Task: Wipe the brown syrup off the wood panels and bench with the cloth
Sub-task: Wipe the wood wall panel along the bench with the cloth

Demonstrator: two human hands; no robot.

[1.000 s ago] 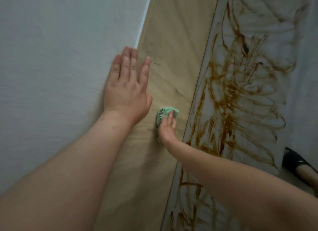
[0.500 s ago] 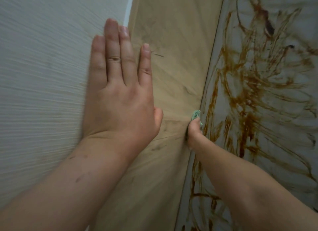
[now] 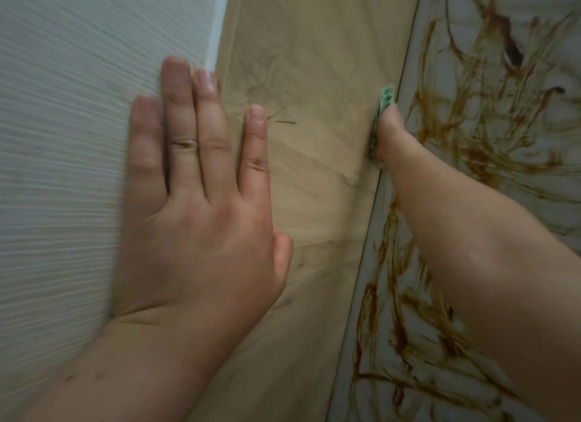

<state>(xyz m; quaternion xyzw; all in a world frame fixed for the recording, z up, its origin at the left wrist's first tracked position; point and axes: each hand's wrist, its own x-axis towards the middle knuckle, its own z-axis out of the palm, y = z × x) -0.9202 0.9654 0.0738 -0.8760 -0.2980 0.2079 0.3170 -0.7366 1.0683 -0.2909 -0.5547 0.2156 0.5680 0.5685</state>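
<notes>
Pressing the green cloth point(image 3: 386, 98) against the tan wood panel point(image 3: 314, 75), my right hand point(image 3: 390, 135) sits at about two o'clock from my left hand point(image 3: 195, 207), right at the seam that divides this panel from the pale panel point(image 3: 534, 201) beyond. The right hand shows edge-on, the cloth sandwiched between it and the wood and poking out towards twelve o'clock. Whether my fingers curl round the cloth or lie flat on it I cannot tell.

My left hand lies flat at nine o'clock with its fingers straight. It straddles the join between the white grained panel point(image 3: 63, 138) and the tan one. It holds nothing and looks like a brace.

The tan panel carries only faint greyish streaks, so I judge the wiping here nearly done. The brown syrup point(image 3: 471, 144) lies in loops and streaks across the pale panel from one o'clock down to five o'clock. Next the cloth needs to cross the seam towards three o'clock and meet that syrup with firm strokes, likely on a fresh fold.
</notes>
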